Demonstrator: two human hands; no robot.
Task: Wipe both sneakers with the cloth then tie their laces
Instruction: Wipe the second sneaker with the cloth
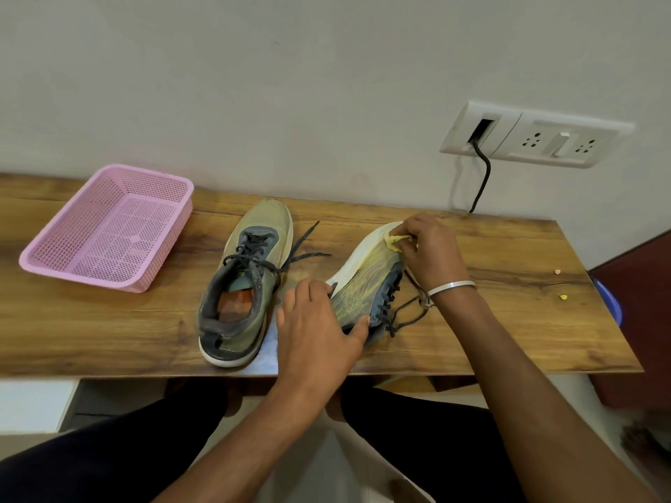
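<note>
Near the bench's (508,339) front edge, left hand (316,332) gripped the tilted sneaker (366,285); right hand (432,252) fingers pinched the yellow cloth (395,242) at the toe. Firm, short strokes advisable.

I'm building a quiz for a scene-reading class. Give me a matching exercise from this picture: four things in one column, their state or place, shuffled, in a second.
Things:
1. pink basket
2. left sneaker
3. right sneaker
4. yellow cloth

States:
A. tipped on its side, held by the left hand
B. pinched in the right hand at a sneaker's toe
C. upright, laces loose
D. at the table's far left

Pairs: 1-D, 2-C, 3-A, 4-B
</note>
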